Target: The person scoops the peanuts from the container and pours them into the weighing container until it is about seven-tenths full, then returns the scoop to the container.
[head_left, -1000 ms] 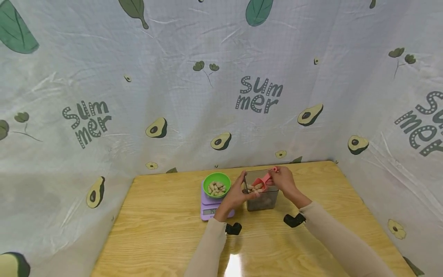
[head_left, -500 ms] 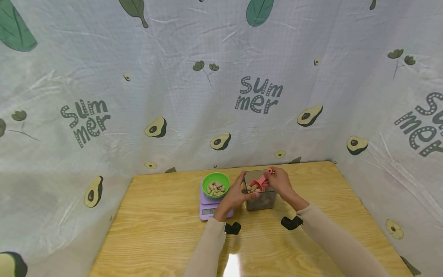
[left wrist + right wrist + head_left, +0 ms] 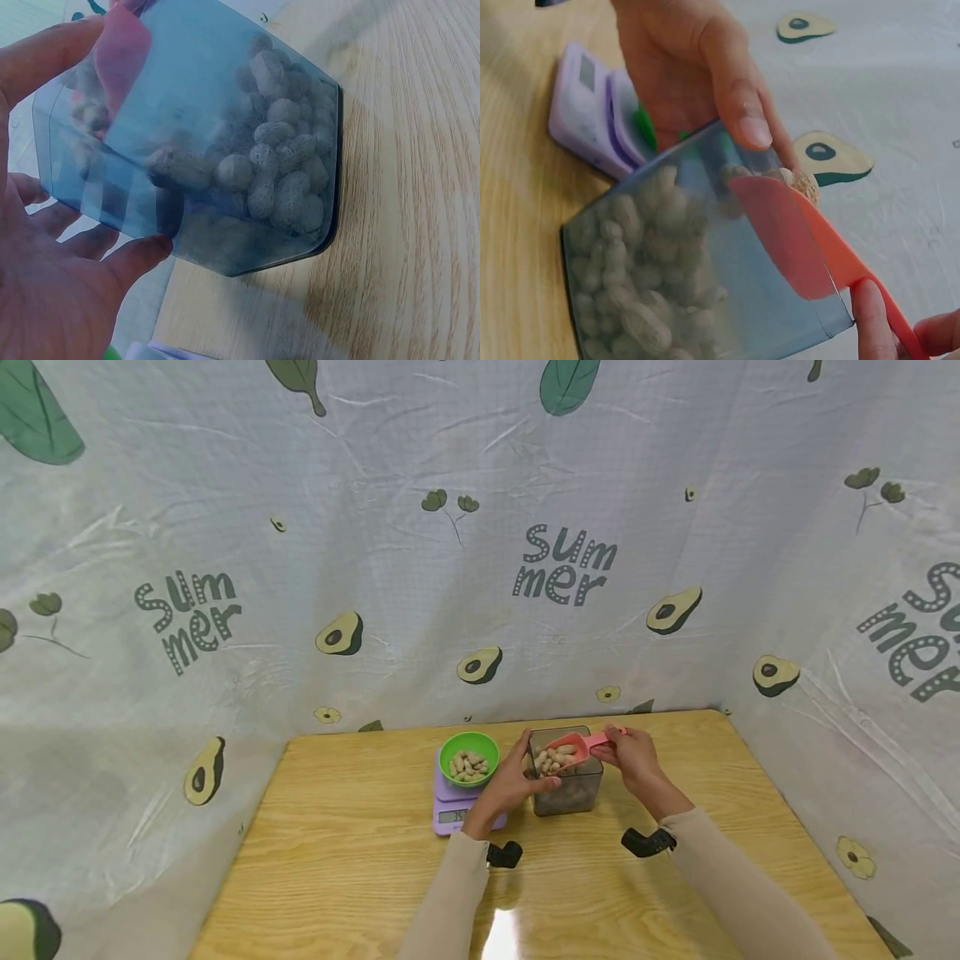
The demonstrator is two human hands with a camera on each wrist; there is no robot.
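A clear grey plastic container (image 3: 567, 797) of unshelled peanuts (image 3: 641, 322) stands on the table. My left hand (image 3: 512, 785) holds it from the left, thumb over the front wall and fingers along the side, as the left wrist view (image 3: 56, 277) also shows. My right hand (image 3: 636, 762) pinches the handle of a pinkish-red scoop (image 3: 582, 746) at the container's right rim. Peanuts lie in the scoop, its bowl inside the upper part of the container. Left of the container, a green bowl (image 3: 468, 742) with peanuts sits on a purple kitchen scale (image 3: 444, 797).
The wooden table (image 3: 352, 852) reaches back to a printed white curtain (image 3: 405, 568) close behind the container and scale. Part of the scale's display (image 3: 450, 817) is hidden by my left wrist.
The scoop has dipped left among the peanuts, then come up and to the right, now level and filled with peanuts. My left hand has stayed on the container.
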